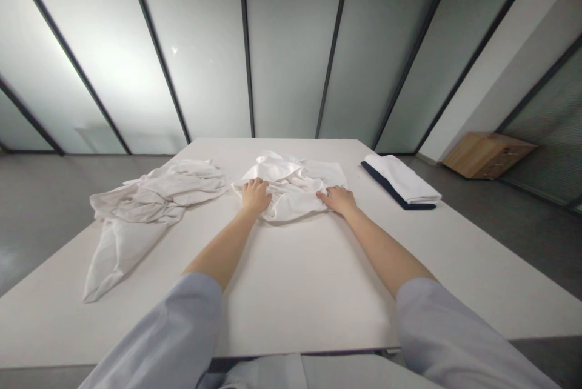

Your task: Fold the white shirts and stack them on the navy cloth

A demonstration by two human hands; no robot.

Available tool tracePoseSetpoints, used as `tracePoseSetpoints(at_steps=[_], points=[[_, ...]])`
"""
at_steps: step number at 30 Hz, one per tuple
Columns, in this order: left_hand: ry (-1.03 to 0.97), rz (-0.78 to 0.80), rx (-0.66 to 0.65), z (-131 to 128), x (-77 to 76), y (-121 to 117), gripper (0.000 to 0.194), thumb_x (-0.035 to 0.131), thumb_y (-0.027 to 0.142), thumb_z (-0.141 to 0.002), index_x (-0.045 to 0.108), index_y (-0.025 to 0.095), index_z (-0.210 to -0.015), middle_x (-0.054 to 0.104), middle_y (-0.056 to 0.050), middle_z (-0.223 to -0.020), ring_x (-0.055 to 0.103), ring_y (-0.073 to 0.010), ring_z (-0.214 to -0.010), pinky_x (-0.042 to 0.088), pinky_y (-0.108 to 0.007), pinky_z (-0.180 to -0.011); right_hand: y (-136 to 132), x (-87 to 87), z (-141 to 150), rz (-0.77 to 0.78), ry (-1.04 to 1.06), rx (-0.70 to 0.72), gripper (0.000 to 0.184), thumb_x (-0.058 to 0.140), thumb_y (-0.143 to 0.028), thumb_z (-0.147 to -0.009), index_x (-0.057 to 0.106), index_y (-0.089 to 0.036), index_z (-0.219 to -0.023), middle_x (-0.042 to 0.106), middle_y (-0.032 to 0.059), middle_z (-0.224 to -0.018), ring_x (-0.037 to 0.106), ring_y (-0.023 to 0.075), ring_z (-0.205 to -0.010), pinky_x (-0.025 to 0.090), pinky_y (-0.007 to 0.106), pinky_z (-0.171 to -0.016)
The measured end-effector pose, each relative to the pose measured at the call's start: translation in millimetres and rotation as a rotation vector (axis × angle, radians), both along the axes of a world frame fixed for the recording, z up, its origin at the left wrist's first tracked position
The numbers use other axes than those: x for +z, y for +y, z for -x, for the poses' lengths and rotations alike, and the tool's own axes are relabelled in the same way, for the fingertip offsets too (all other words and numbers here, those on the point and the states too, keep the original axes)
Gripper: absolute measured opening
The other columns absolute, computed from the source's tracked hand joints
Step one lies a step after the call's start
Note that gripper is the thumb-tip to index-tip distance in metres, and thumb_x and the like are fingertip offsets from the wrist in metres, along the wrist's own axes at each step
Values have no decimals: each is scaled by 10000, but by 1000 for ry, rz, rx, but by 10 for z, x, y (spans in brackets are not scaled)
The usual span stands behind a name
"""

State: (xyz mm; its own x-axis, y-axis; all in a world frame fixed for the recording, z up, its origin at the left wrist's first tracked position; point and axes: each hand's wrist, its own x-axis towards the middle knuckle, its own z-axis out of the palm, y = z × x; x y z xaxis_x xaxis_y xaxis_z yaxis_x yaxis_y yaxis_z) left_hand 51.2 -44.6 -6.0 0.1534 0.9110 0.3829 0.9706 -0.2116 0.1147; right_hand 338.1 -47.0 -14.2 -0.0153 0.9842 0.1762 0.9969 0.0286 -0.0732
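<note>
A crumpled white garment lies in the middle of the white table. My left hand rests on its near left edge with the fingers curled into the cloth. My right hand lies on its near right edge, fingers bent and pressed onto the fabric. Both arms reach forward in light blue sleeves pushed up past the forearms.
A loose pile of white clothing sprawls across the left of the table, trailing toward the near left edge. A folded stack, white on dark navy, sits at the far right. A wooden cabinet stands on the floor by the right wall.
</note>
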Motion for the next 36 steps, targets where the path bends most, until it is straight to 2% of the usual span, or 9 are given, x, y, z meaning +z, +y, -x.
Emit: tracePoseSetpoints(at_steps=[6, 11, 15, 17, 20, 25, 29, 31, 36], points=[[-51, 215, 38, -82, 35, 1, 467, 353, 557, -941, 679, 237, -1039, 721, -94, -997, 661, -262, -984, 476, -350, -817, -50, 106, 106, -5, -72, -40, 579, 391, -619, -911, 711, -145, -1006, 682, 197, -1065, 626, 318, -1004, 423, 425, -872], [-25, 319, -168, -213, 53, -38, 529, 287, 591, -952, 667, 245, -1079, 715, -76, -1097, 633, -239, -1089, 424, -353, -946, -70, 76, 240, 22, 30, 177, 539, 397, -596, -923, 725, -178, -832, 713, 152, -920, 651, 269, -916, 447, 342, -821], [14, 395, -303, -246, 35, -103, 642, 456, 625, -864, 496, 191, -1336, 533, -128, -1399, 450, -262, -1323, 243, -428, -1122, -79, 26, 355, 19, 228, 438, 432, 452, -524, -921, 726, -201, -835, 706, 92, -1044, 603, 244, -1056, 420, 324, -933], [43, 413, -316, -231, 14, -107, 736, 562, 600, -796, 435, 175, -1384, 476, -150, -1445, 393, -277, -1364, 190, -452, -1145, -83, 4, 399, 94, 409, 486, 429, 402, -488, -945, 720, -202, -920, 710, 66, -1061, 612, 230, -1042, 438, 322, -925], [79, 412, -343, -194, -7, -86, 631, 589, 464, -793, 462, 205, -1354, 489, -120, -1435, 408, -264, -1351, 198, -450, -1149, -52, -25, 401, 201, 615, 530, 540, 236, -439, -991, 716, -192, -964, 733, 49, -984, 645, 223, -982, 466, 325, -898], [104, 437, -463, -189, 38, -62, 471, 573, 271, -773, 578, 208, -1240, 535, -85, -1395, 450, -262, -1313, 272, -402, -1130, 112, -64, 166, -102, 410, 351, 336, 438, -310, -917, 698, -173, -1082, 664, 97, -1198, 568, 224, -1154, 392, 334, -1016], [66, 532, -669, -223, 83, -48, 443, 544, 133, -719, 652, 221, -1140, 602, -15, -1325, 528, -212, -1228, 371, -279, -1054, 150, -95, -80, -4, 153, 224, 469, 562, -346, -866, 579, -200, -1311, 487, 106, -1435, 420, 259, -1323, 331, 377, -1074], [86, 497, -602, -212, 87, -45, 452, 534, 89, -710, 658, 227, -1122, 619, -6, -1301, 536, -195, -1215, 375, -263, -1041, 107, -81, -128, 90, 98, 225, 491, 530, -404, -893, 547, -217, -1347, 471, 96, -1451, 430, 259, -1316, 348, 364, -1055], [45, 12, -1, -93, 97, -64, 341, 501, 160, -823, 629, 195, -1137, 630, -111, -1237, 536, -266, -1195, 376, -397, -1015, -47, 92, 42, 156, -47, 35, 529, 441, -537, -914, 624, -167, -1246, 571, 163, -1329, 499, 329, -1220, 409, 416, -953]])
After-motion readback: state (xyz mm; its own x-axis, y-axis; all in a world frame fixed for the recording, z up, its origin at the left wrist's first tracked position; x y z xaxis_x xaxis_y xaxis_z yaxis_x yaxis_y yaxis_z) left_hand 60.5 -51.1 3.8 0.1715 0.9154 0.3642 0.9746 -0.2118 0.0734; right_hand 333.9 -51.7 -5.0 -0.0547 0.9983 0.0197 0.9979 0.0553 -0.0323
